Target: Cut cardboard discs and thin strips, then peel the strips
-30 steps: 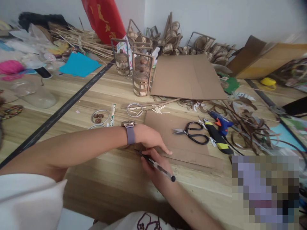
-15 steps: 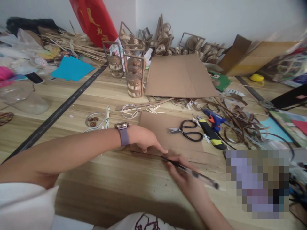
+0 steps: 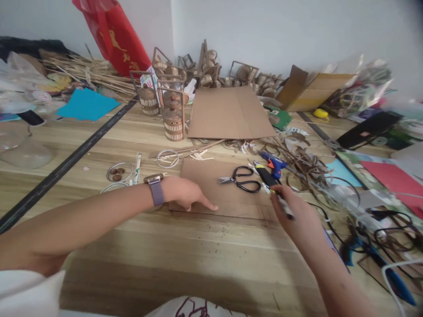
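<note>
Base surface: the wood-grained tabletop (image 3: 132, 264), rigid, carrying every part listed. Toward the wall, from where I stand, lies a large cardboard panel (image 3: 231, 112).

Workpiece: the smaller cardboard sheet (image 3: 228, 201), flat on the tabletop in front of the wearer, nearer than the panel. It should be light and fairly stiff, liable to slide on smooth wood and to crease if pinched hard. Take hold by opposite edges; to steady it, apply spread, even pressure from above.

Right hand (image 3: 299, 215): held just beyond the sheet's right end, grip closed around the pen. Its fingertips overlap the near end of the black-and-yellow tool in view; whether they touch it I cannot tell.

Left hand (image 3: 185, 193): palm down on the sheet's left part, index finger extended near the front edge; grip released, holding the sheet by pressure only.

Scissors (image 3: 234, 179): resting on the sheet, probably the heaviest load on it. Take hold by the black loops, clear of the blades.

Black-and-yellow tool (image 3: 266, 176): right of the scissors; likely rigid. Handle by the dark middle.

Pen (image 3: 286, 207): slim, light, probably smooth. Hold near the writing end, not the rear.
</note>
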A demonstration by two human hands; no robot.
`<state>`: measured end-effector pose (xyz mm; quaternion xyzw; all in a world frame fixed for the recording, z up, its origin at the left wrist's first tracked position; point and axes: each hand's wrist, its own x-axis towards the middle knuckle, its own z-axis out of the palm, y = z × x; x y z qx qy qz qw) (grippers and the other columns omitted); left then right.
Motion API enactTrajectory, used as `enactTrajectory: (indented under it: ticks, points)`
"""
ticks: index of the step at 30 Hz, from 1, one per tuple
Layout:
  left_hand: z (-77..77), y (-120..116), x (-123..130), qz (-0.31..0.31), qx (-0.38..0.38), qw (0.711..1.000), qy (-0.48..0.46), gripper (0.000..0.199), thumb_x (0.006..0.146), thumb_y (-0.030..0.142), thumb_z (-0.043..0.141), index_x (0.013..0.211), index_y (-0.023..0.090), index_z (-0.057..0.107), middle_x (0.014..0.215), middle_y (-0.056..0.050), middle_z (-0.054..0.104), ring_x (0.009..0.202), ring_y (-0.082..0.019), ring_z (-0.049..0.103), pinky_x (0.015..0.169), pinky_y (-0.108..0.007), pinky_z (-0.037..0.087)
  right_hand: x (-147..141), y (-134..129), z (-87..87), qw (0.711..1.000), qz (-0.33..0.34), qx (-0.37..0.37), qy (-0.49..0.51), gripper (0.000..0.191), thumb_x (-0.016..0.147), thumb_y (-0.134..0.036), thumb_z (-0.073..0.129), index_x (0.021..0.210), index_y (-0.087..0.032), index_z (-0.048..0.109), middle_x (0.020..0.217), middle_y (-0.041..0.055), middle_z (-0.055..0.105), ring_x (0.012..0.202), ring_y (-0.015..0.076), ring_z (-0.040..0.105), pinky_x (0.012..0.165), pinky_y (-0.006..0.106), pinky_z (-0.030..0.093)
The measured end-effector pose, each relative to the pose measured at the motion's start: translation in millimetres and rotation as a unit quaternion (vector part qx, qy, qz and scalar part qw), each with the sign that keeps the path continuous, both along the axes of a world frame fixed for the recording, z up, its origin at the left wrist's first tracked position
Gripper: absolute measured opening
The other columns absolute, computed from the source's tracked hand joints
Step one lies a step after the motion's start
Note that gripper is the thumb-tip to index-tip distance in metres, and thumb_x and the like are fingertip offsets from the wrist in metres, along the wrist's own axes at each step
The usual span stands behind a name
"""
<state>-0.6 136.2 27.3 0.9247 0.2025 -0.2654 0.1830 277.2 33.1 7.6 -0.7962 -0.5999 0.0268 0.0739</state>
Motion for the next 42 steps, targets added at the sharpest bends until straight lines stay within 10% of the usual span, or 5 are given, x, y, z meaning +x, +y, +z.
enactTrajectory:
  ticks: [9, 25, 36, 42]
  points:
    - [-13.5, -27.0, -5.7, 0.052, 0.105, 0.987, -0.113, 0.048, 0.093, 0.026, 0.062, 0.138, 0.043, 0.056, 0.103, -0.007, 0.067, 0.089, -0.024, 0.066, 0.068, -0.027, 0.046, -42.0, 98.5, -9.3, 0.995, 0.086, -0.032, -0.037, 0.028, 0.098, -0.035, 0.059, 0.119, -0.016, 0.062, 0.113, 0.0071, 0.067, 0.094, 0.0198, 0.067, 0.083, 0.041, 0.057]
    - [-30.2, -39.0, 17.4, 0.044, 0.221, 0.959, -0.172, 0.028, 0.089, 0.014, 0.057, 0.114, 0.02, 0.067, 0.102, -0.01, 0.063, 0.091, -0.027, 0.06, 0.07, -0.036, 0.053, 1.8, 82.6, -35.5, 0.962, 0.272, -0.002, 0.009, 0.032, 0.096, -0.03, 0.063, 0.125, -0.018, 0.06, 0.126, 0.0087, 0.063, 0.111, 0.0251, 0.063, 0.094, 0.049, 0.052]
    - [-33.6, -6.2, 18.0, 0.119, 0.274, 0.941, -0.161, 0.029, 0.094, 0.012, 0.048, 0.117, 0.015, 0.066, 0.104, -0.014, 0.062, 0.099, -0.028, 0.056, 0.078, -0.037, 0.051, 28.8, 91.7, -26.4, 0.997, 0.046, -0.004, -0.054, 0.03, 0.096, -0.033, 0.062, 0.122, -0.018, 0.061, 0.124, 0.009, 0.063, 0.105, 0.0231, 0.065, 0.089, 0.045, 0.055]
    - [-29.8, -33.0, 22.7, 0.131, 0.268, 0.938, -0.179, 0.024, 0.097, 0.016, 0.048, 0.113, 0.017, 0.067, 0.111, -0.014, 0.063, 0.103, -0.028, 0.057, 0.086, -0.041, 0.05, 38.8, 89.5, -30.3, 0.996, 0.007, -0.07, -0.046, 0.032, 0.096, -0.034, 0.063, 0.122, -0.017, 0.061, 0.121, 0.0086, 0.064, 0.102, 0.0225, 0.066, 0.086, 0.044, 0.056]
